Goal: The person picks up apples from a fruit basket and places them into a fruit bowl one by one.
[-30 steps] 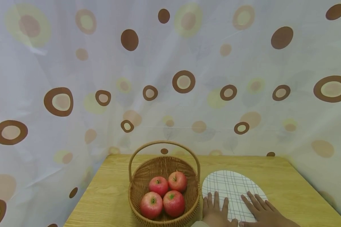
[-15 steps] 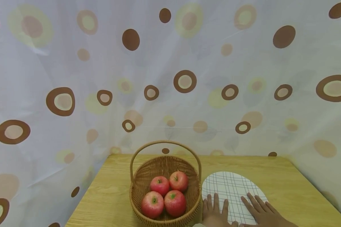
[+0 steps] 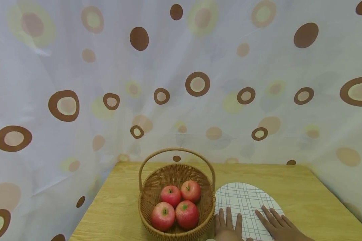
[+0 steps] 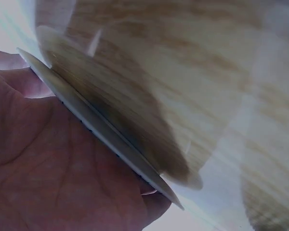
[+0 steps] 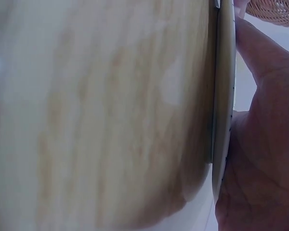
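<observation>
A round white plate (image 3: 244, 197) with a dark grid of lines lies on the wooden table, at right of centre in the head view. On its left part rests my left hand (image 3: 227, 229), fingers straight and spread. My right hand (image 3: 280, 226) lies over the right side, its fingers extended too. From the left wrist, the plate's pale rim (image 4: 103, 127) shows edge-on along my palm (image 4: 53, 159). The right wrist view has the rim (image 5: 224, 110) running beside my right hand (image 5: 265, 144). The near part of the plate is hidden by both hands and the frame edge.
Close to the left of the plate stands a wicker basket (image 3: 141, 207) with a tall arched handle (image 3: 177, 149). Several red apples (image 3: 187, 215) lie in it. A spotted curtain (image 3: 217, 110) hangs behind and beside the wooden table (image 3: 108, 204).
The plate and both hands have shifted slightly toward the near side of the table. The basket and apples keep their places while the head view tilts a little.
</observation>
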Demonstrator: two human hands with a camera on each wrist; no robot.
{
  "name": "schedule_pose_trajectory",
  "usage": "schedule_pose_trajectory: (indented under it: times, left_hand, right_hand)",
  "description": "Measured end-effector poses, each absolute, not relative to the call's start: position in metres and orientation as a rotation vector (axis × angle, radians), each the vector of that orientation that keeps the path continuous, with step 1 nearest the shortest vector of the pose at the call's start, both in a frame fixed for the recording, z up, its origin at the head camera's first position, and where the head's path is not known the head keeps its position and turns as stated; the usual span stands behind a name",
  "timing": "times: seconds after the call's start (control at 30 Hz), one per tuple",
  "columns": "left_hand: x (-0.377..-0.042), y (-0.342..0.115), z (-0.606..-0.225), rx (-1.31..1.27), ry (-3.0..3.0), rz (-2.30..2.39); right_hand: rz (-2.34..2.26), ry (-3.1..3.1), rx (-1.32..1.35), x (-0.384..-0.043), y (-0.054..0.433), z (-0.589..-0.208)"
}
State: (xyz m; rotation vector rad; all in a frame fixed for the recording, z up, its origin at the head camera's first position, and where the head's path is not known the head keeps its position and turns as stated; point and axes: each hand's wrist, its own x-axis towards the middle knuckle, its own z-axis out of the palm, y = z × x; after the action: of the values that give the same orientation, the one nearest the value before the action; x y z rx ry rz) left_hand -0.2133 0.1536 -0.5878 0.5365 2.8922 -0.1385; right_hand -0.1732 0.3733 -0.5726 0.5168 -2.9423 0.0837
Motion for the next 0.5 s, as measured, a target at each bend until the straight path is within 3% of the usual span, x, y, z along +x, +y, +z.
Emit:
schedule_pose_trajectory:
  times: [0.5]
  left_hand:
    - [-0.207, 0.143, -0.579, 0.588, 2.903, -0.136]
  right_hand:
    - [0.068, -2.877, 0.527, -0.171, 0.370, -0.576]
